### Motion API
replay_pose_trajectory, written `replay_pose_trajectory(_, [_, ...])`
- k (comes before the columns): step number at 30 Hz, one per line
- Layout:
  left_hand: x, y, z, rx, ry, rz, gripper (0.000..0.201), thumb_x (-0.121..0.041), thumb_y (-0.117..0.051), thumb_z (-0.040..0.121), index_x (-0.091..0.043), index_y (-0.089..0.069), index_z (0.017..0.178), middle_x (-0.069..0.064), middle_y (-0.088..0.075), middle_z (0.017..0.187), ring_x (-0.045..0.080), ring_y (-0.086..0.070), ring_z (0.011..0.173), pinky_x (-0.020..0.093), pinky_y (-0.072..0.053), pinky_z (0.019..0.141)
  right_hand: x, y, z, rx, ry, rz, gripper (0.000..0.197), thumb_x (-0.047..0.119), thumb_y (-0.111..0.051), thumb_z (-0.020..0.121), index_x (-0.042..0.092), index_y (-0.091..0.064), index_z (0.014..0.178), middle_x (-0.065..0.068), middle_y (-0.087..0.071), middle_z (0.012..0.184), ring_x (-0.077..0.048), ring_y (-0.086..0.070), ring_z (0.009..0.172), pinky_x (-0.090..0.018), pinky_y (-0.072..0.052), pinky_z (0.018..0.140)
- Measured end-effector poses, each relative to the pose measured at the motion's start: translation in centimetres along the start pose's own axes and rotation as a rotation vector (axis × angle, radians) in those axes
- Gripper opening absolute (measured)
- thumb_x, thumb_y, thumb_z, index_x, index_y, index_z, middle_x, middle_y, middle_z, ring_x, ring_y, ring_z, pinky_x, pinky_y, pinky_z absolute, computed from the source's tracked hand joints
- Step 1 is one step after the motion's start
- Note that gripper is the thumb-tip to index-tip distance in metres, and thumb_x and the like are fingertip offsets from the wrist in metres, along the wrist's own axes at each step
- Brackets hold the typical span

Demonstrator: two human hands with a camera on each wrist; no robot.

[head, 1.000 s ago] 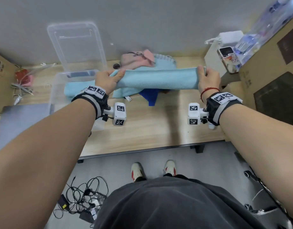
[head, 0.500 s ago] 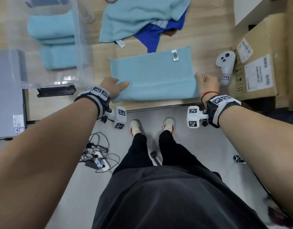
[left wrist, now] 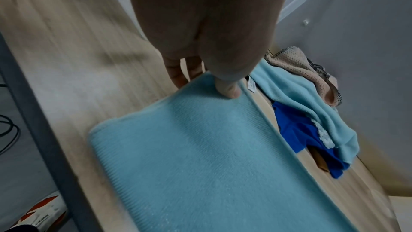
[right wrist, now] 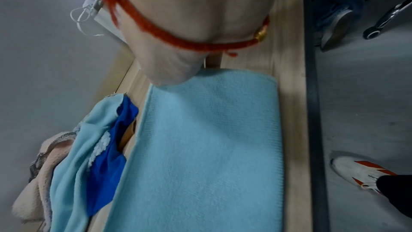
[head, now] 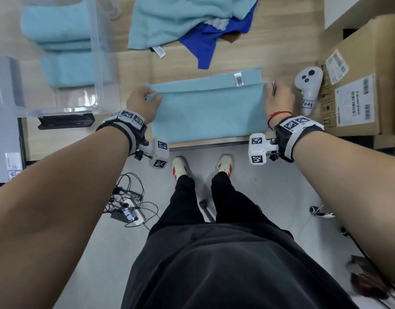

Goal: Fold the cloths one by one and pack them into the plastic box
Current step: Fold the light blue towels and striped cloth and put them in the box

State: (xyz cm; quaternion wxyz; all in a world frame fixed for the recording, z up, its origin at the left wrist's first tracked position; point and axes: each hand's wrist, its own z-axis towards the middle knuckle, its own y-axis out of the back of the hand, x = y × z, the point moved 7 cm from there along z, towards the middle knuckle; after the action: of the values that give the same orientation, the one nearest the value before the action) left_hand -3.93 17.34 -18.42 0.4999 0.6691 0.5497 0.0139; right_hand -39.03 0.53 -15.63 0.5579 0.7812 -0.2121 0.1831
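Inside plastic box (head: 96, 63), folded teal cloths (head: 58, 41), stacked

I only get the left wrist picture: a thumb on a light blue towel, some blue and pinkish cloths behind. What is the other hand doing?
Observer: The right hand pinches the opposite end of the same towel, bringing its top layer over toward the far edge.
Visitor: Is anything packed yet?
Observer: Yes. The plastic box stands to the person's left, and folded light blue cloths already lie inside it.
Visitor: Anything else nearby that I miss?
Observer: A white handheld controller lies on the table just right of the right hand, beside a cardboard box.
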Motion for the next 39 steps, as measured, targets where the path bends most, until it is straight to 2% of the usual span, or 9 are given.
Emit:
replay_pose_trajectory(5, [-0.2,0.1,1.2,-0.058,0.022,0.003,0.021,-0.033,-0.056,0.094,-0.018,-0.065,0.106,0.004,-0.061,0.094,0.02,-0.054,0.075,0.026,-0.039,0.065,1.7,-0.5,2.0,0.001,0.039,-0.009,0.029,0.024,-0.04,0.101,0.005,-0.059,0.113,-0.014,-0.065,0.11,-0.028,-0.058,0.097,-0.023,-0.029,0.069])
replay_pose_trajectory(8, [-0.1,0.3,1.9,-0.068,0.052,0.027,0.023,-0.034,-0.055,0.094,-0.018,-0.065,0.108,0.003,-0.061,0.094,0.021,-0.054,0.078,0.026,-0.039,0.066,2.4,-1.1,3.0,0.028,0.042,-0.016,0.029,0.023,-0.04,0.102,0.004,-0.058,0.112,-0.014,-0.065,0.108,-0.023,-0.054,0.089,-0.022,-0.027,0.065])
replay_pose_trajectory(17, [0.2,0.6,3.6,-0.073,0.109,0.059,0.023,-0.032,-0.056,0.095,-0.019,-0.065,0.111,0.0,-0.059,0.092,0.019,-0.053,0.081,0.024,-0.038,0.071,1.8,-2.8,5.3,0.106,-0.048,-0.119,0.032,0.03,-0.039,0.102,0.007,-0.058,0.113,-0.017,-0.065,0.107,-0.033,-0.059,0.098,-0.027,-0.034,0.07])
replay_pose_trajectory(22, [0.6,0.4,3.8,-0.093,0.146,0.018,0.021,-0.03,-0.058,0.094,-0.019,-0.066,0.109,0.0,-0.059,0.091,0.018,-0.053,0.077,0.023,-0.038,0.069,1.7,-3.5,6.1,0.13,-0.057,-0.112,0.033,0.031,-0.038,0.102,0.006,-0.057,0.109,-0.017,-0.064,0.106,-0.027,-0.052,0.084,-0.026,-0.031,0.069])
replay_pose_trajectory(25, [0.6,0.4,4.0,-0.101,0.159,0.004,0.022,-0.031,-0.059,0.092,-0.018,-0.066,0.108,0.002,-0.062,0.096,0.019,-0.054,0.08,0.023,-0.039,0.071,1.6,-3.6,6.5,0.132,-0.073,-0.136,0.034,0.032,-0.038,0.102,0.006,-0.058,0.109,-0.016,-0.064,0.106,-0.023,-0.046,0.081,-0.026,-0.032,0.069])
replay_pose_trajectory(32, [1.0,0.3,4.1,-0.105,0.215,-0.001,0.026,-0.037,-0.061,0.087,-0.018,-0.06,0.104,0.006,-0.064,0.107,0.02,-0.057,0.086,0.025,-0.041,0.072,1.7,-3.8,6.6,0.117,-0.126,-0.197,0.036,0.037,-0.042,0.1,0.006,-0.056,0.114,-0.011,-0.061,0.099,-0.026,-0.053,0.081,-0.029,-0.034,0.065])
replay_pose_trajectory(35, [1.3,0.5,4.0,-0.102,0.228,0.018,0.03,-0.042,-0.061,0.087,-0.018,-0.059,0.104,0.002,-0.06,0.105,0.014,-0.051,0.075,0.021,-0.037,0.061,1.4,-3.4,6.4,0.084,-0.176,-0.174,0.037,0.04,-0.047,0.098,0.007,-0.053,0.114,-0.006,-0.055,0.091,-0.023,-0.05,0.074,-0.027,-0.033,0.058])
replay_pose_trajectory(37, [1.4,0.5,3.9,-0.103,0.233,0.032,0.032,-0.042,-0.061,0.088,-0.016,-0.058,0.106,0.001,-0.056,0.103,0.013,-0.048,0.072,0.022,-0.035,0.061,1.3,-3.2,6.3,0.07,-0.177,-0.159,0.038,0.04,-0.05,0.096,0.007,-0.052,0.114,-0.006,-0.058,0.092,-0.023,-0.052,0.073,-0.027,-0.03,0.05])
replay_pose_trajectory(39, [1.1,0.5,3.7,-0.106,0.251,0.029,0.034,-0.04,-0.06,0.09,-0.014,-0.054,0.111,0.0,-0.053,0.104,0.011,-0.046,0.071,0.026,-0.037,0.064,1.1,-2.8,6.2,0.055,-0.165,-0.148,0.039,0.041,-0.052,0.094,0.008,-0.053,0.114,-0.007,-0.062,0.099,-0.022,-0.053,0.075,-0.027,-0.031,0.053])
